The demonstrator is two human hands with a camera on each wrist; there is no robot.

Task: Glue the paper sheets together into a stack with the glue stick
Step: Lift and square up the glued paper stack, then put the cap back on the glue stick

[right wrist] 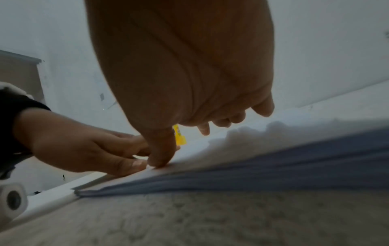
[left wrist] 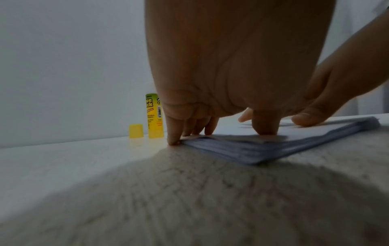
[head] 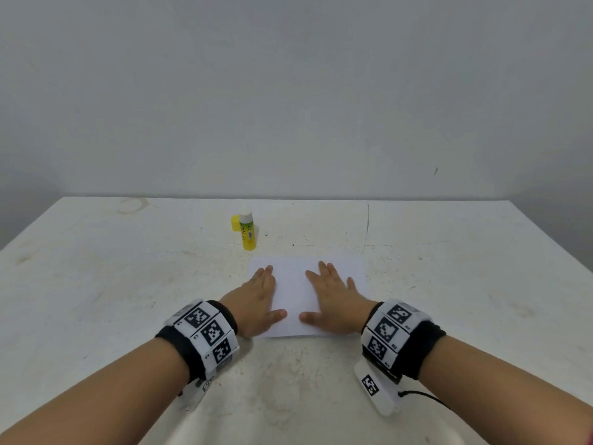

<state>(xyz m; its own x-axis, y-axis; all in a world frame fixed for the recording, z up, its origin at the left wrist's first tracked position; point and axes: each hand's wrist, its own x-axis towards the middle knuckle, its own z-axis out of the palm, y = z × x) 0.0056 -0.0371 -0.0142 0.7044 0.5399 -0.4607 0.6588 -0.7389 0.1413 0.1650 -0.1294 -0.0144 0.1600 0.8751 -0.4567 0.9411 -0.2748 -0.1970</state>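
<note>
A stack of white paper sheets [head: 296,293] lies on the table in front of me; the layered edge of the paper stack [left wrist: 252,149] shows in the left wrist view, and the same paper stack [right wrist: 252,173] in the right wrist view. My left hand [head: 260,300] lies flat on its left part, fingers straight, pressing down. My right hand [head: 337,300] lies flat on its right part in the same way. Just behind the stack's left corner stands the yellow glue stick [head: 247,231], upright and uncapped, with its yellow cap [head: 235,223] beside it. The glue stick [left wrist: 154,116] and cap [left wrist: 136,131] also show past my left fingers.
The white, stained table [head: 128,284] runs up to a plain grey wall [head: 288,91]. Both wrists carry black bands with marker tags. A thin crack line [head: 366,226] runs across the tabletop behind the stack on the right.
</note>
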